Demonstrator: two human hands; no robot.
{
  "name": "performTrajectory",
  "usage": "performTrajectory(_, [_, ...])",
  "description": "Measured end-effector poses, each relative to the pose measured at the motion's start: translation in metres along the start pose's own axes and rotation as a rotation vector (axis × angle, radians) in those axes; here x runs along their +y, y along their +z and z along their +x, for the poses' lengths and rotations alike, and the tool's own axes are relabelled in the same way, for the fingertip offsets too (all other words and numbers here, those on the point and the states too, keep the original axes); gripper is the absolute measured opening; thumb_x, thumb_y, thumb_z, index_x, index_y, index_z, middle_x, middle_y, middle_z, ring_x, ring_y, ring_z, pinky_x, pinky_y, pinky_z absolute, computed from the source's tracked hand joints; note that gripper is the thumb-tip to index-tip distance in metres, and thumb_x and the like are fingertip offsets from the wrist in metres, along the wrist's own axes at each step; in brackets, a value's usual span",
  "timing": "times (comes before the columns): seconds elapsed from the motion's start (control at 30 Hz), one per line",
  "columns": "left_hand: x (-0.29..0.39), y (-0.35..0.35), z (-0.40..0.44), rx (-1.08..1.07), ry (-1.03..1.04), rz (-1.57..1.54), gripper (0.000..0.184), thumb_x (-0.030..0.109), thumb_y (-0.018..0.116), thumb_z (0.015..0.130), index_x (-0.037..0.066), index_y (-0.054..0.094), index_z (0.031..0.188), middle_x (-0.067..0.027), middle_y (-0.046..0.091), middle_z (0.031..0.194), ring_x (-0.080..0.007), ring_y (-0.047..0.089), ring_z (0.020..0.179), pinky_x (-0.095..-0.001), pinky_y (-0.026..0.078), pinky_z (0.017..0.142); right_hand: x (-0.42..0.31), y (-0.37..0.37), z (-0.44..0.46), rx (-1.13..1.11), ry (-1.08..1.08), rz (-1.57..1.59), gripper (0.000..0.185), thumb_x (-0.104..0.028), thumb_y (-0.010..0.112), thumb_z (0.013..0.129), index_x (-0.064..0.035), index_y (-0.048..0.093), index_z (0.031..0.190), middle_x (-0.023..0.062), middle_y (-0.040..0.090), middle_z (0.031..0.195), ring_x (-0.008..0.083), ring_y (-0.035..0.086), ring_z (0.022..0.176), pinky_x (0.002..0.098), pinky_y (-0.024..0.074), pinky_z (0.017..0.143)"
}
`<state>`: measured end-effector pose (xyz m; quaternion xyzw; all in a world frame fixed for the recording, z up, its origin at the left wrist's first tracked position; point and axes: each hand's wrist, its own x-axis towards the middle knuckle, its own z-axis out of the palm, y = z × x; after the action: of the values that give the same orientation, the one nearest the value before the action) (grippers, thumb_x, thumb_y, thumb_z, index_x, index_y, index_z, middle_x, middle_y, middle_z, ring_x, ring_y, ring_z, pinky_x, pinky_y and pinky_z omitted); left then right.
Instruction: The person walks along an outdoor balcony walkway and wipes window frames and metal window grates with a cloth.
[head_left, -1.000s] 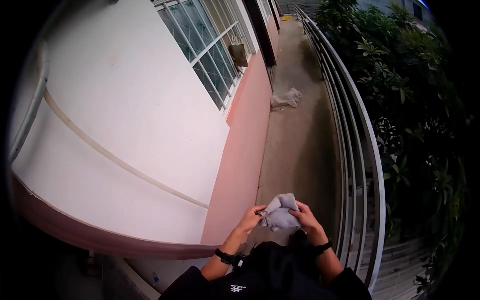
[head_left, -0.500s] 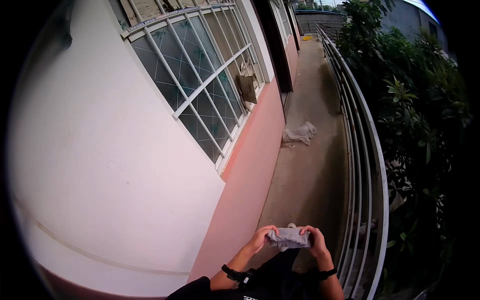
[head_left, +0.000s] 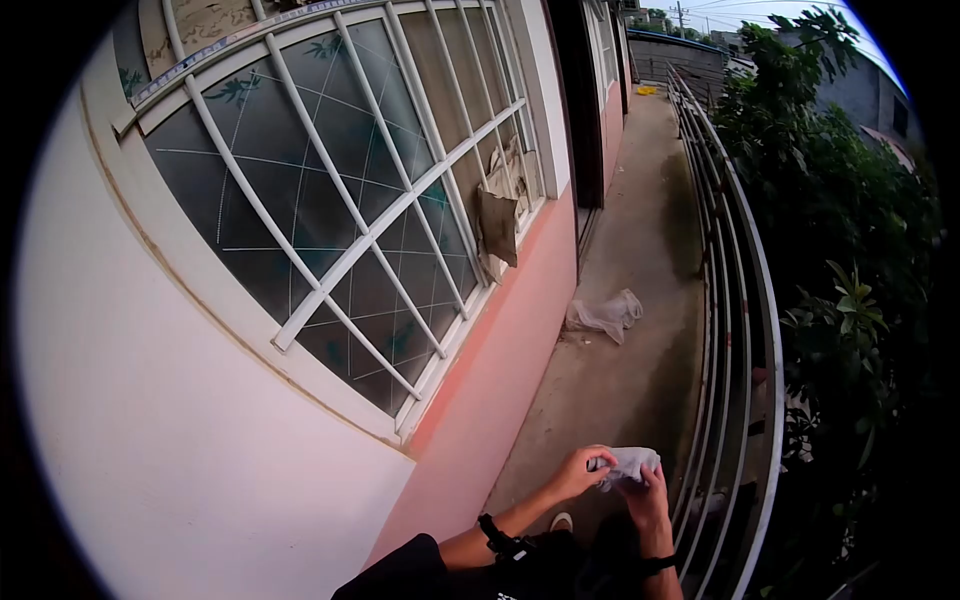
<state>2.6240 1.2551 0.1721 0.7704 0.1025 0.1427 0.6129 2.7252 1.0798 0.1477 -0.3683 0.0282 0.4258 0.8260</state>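
Note:
A light grey cloth (head_left: 630, 462) is held up in front of me, bunched into a small bundle. My left hand (head_left: 580, 474) pinches its left end, fingers closed on the fabric. From below and the right, my right hand (head_left: 650, 498) grips the other end with bent fingers. Each wrist wears a black band (head_left: 508, 543). Whether anything is wrapped inside the cloth cannot be seen.
I am on a narrow concrete walkway (head_left: 640, 215). A barred window (head_left: 350, 190) and pink-and-white wall (head_left: 500, 420) run along the left. A metal railing (head_left: 765, 330) with trees beyond is at right. A crumpled translucent plastic bag (head_left: 608, 315) lies ahead on the floor.
My view has moved forward along the walkway, bringing the window nearer. Both hands have shifted right with the cloth, which was stretched wider between them and is now more bunched.

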Motion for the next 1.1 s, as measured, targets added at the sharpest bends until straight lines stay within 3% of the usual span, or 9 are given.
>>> performTrajectory(0.23, [-0.045, -0.02, 0.107, 0.345, -0.222, -0.153, 0.008, 0.005, 0.07, 0.086, 0.006, 0.062, 0.088, 0.0037, 0.058, 0.08, -0.0043, 0.053, 0.073, -0.0239, 0.045, 0.064, -0.052, 0.02, 0.157, -0.194, 0.098, 0.058, 0.033, -0.012, 0.061, 0.093, -0.0166, 0.055, 0.126, 0.0049, 0.063, 0.123, 0.0259, 0.063, 0.113, 0.0484, 0.0508, 0.097])
performTrajectory(0.37, [-0.041, -0.041, 0.191, 0.433, -0.297, -0.153, 0.008, 0.006, 0.071, 0.088, 0.006, 0.063, 0.089, 0.0039, 0.06, 0.083, -0.0046, 0.054, 0.076, -0.022, 0.044, 0.069, -0.074, 0.019, 0.272, -0.2, 0.248, 0.112, 0.026, -0.014, 0.064, 0.096, -0.0138, 0.061, 0.122, 0.0031, 0.07, 0.112, 0.0201, 0.066, 0.106, 0.0401, 0.0518, 0.094])
performTrajectory(0.5, [-0.027, -0.046, 0.273, 0.604, -0.301, -0.115, 0.009, 0.007, 0.073, 0.088, 0.006, 0.064, 0.087, 0.0032, 0.061, 0.081, -0.0064, 0.055, 0.075, -0.0238, 0.045, 0.068, -0.124, 0.064, 0.347, -0.297, 0.317, 0.084, 0.033, -0.023, 0.062, 0.1, -0.0128, 0.057, 0.131, 0.0048, 0.066, 0.124, 0.0226, 0.063, 0.113, 0.042, 0.0492, 0.1])
performTrajectory(0.57, [-0.025, -0.055, 0.306, 0.679, -0.321, -0.079, 0.01, 0.007, 0.073, 0.084, 0.004, 0.064, 0.084, -0.0015, 0.065, 0.078, -0.0089, 0.06, 0.071, -0.0262, 0.048, 0.066, -0.153, 0.087, 0.384, -0.345, 0.35, 0.059, 0.036, -0.028, 0.06, 0.102, -0.0124, 0.056, 0.134, 0.0057, 0.064, 0.128, 0.0241, 0.062, 0.117, 0.0436, 0.0477, 0.103])
performTrajectory(0.67, [-0.025, -0.07, 0.338, 0.781, -0.307, 0.226, 0.014, 0.008, 0.075, 0.08, 0.003, 0.063, 0.086, -0.0075, 0.066, 0.081, -0.0187, 0.063, 0.076, -0.0334, 0.05, 0.074, -0.182, 0.118, 0.425, -0.536, 0.637, 0.137, 0.055, -0.053, 0.046, 0.105, -0.0108, 0.049, 0.141, 0.0068, 0.059, 0.135, 0.0265, 0.055, 0.127, 0.0456, 0.0432, 0.108])
performTrajectory(0.8, [-0.043, -0.087, 0.367, 0.827, -0.253, 0.403, 0.019, 0.006, 0.073, 0.077, 0.001, 0.064, 0.094, -0.0145, 0.068, 0.092, -0.034, 0.065, 0.091, -0.0413, 0.05, 0.082, -0.175, 0.138, 0.477, -0.595, 0.789, 0.026, 0.056, -0.053, 0.044, 0.106, -0.0105, 0.05, 0.142, 0.0069, 0.059, 0.136, 0.0262, 0.055, 0.128, 0.0452, 0.0422, 0.109])
performTrajectory(0.97, [-0.083, -0.124, 0.388, 0.773, -0.307, 0.609, 0.034, 0.012, 0.077, 0.078, 0.0, 0.066, 0.108, -0.0166, 0.058, 0.128, -0.0376, 0.055, 0.116, -0.045, 0.045, 0.1, -0.137, 0.147, 0.538, -0.552, 0.731, -0.168, 0.04, -0.033, 0.054, 0.106, -0.0077, 0.054, 0.137, 0.007, 0.063, 0.128, 0.0206, 0.063, 0.115, 0.0371, 0.0514, 0.097])
performTrajectory(1.0, [-0.088, -0.133, 0.392, 0.759, -0.322, 0.574, 0.036, 0.012, 0.077, 0.078, 0.0, 0.066, 0.11, -0.0163, 0.057, 0.13, -0.0378, 0.054, 0.117, -0.0453, 0.045, 0.102, -0.137, 0.155, 0.547, -0.512, 0.734, -0.17, 0.033, -0.018, 0.059, 0.103, -0.0067, 0.055, 0.134, 0.0062, 0.065, 0.121, 0.0177, 0.065, 0.107, 0.0327, 0.0544, 0.089])
performTrajectory(1.1, [-0.121, -0.164, 0.406, 0.752, -0.251, 0.476, 0.037, 0.012, 0.078, 0.077, -0.001, 0.067, 0.11, -0.0171, 0.057, 0.131, -0.0375, 0.054, 0.12, -0.0447, 0.045, 0.103, -0.133, 0.172, 0.577, -0.59, 0.684, -0.342, 0.033, -0.011, 0.063, 0.099, -0.0078, 0.056, 0.131, 0.0045, 0.065, 0.118, 0.0184, 0.065, 0.107, 0.0361, 0.055, 0.092])
